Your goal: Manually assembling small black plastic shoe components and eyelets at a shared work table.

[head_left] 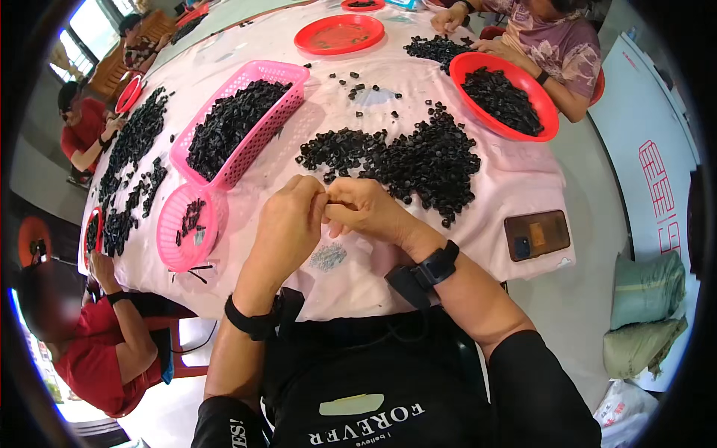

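Note:
My left hand (287, 225) and my right hand (371, 213) meet over the near part of the table, fingertips pinched together. A bit of something dark shows between them, but my fingers cover most of it and its kind cannot be made out. Just beyond my hands lies a heap of small black plastic pieces (429, 168), spread toward the right. Left of my hands stands a small round pink basket (166, 233) with a few slim black pieces inside. Behind it, a long pink basket (278, 128) is filled with black pieces.
A phone (538, 235) lies at the table's right edge, on the pale pink cloth. Glasses (192, 273) rest by the small basket. Red trays, one full of black pieces (549, 123) and another (340, 35), stand farther off. Several people sit around the table beside more black heaps (134, 142).

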Available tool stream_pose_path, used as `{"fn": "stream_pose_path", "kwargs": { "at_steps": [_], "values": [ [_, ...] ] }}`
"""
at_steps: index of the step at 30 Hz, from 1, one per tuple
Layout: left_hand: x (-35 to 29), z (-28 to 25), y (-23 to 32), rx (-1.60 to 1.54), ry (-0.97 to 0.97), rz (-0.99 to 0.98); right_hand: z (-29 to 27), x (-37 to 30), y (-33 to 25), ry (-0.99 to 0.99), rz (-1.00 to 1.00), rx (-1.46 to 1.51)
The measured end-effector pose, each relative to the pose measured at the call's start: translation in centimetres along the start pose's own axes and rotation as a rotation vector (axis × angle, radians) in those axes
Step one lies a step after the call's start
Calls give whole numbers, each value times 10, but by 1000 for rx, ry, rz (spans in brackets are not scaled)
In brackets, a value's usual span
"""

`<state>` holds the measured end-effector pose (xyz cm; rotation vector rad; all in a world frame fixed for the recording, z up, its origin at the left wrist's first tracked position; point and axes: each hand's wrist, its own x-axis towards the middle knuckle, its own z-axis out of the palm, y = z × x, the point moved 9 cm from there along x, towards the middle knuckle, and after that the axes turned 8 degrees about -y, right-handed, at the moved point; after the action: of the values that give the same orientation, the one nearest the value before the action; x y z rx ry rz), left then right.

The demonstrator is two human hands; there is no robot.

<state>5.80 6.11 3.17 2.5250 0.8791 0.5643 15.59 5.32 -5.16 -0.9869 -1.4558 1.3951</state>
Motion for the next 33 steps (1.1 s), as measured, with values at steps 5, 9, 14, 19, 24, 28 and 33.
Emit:
{"fn": "stream_pose_path", "kwargs": {
  "at_steps": [5, 9, 14, 19, 24, 28, 33],
  "values": [
    [-2, -7, -6, -123, 124, -80, 8, 0, -9, -88, 21, 126],
    [-2, -5, -7, -119, 124, -105, 7, 1, -4, -106, 6, 121],
    [0, -1, -4, -121, -1, -72, 8, -1, -6, -120, -10, -30],
    [1, -1, -4, -36, -119, -61, 8, -3, -9, -122, -42, -134],
    [-4, -5, -4, -118, 1, -67, 10, -5, -17, -126, -48, -112],
    [-4, -5, -2, -116, -5, -34, 7, -4, -15, -106, -82, -156],
    [-8, -3, -1, -43, 47, -50, 5, -4, -16, -105, -98, -267]
  ]
}}
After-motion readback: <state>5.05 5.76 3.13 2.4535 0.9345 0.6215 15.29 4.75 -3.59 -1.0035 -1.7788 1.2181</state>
